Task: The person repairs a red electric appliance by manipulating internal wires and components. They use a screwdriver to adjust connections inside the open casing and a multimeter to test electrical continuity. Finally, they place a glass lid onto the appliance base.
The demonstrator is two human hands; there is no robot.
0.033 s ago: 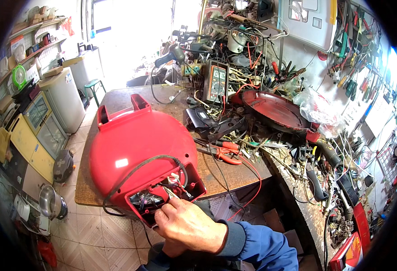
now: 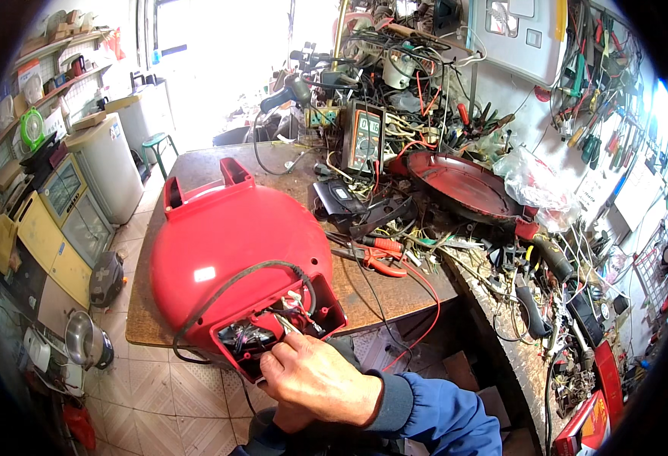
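Observation:
A round red appliance housing [image 2: 235, 235] lies on the wooden table, its open wiring compartment [image 2: 216, 334] facing me. Inside are dark and pale wires [image 2: 231, 334], and a thick black power cord [image 2: 224, 292] loops over the shell. My right hand [image 2: 319, 376] is at the compartment's near edge, fingers closed in a pinch on pale wires [image 2: 287, 324]. The exact pinch point is hidden behind the knuckles. Below it, my left hand [image 2: 292, 418] is mostly covered by the right, and its fingers do not show.
Red-handled pliers [image 2: 383, 262] and a multimeter [image 2: 364, 137] with red and black leads stand right of the housing. A round red pan-like part [image 2: 463, 186] rests among tangled cables. Tools crowd the right-hand bench [image 2: 493, 319]. A metal pot [image 2: 85, 338] is at floor level left.

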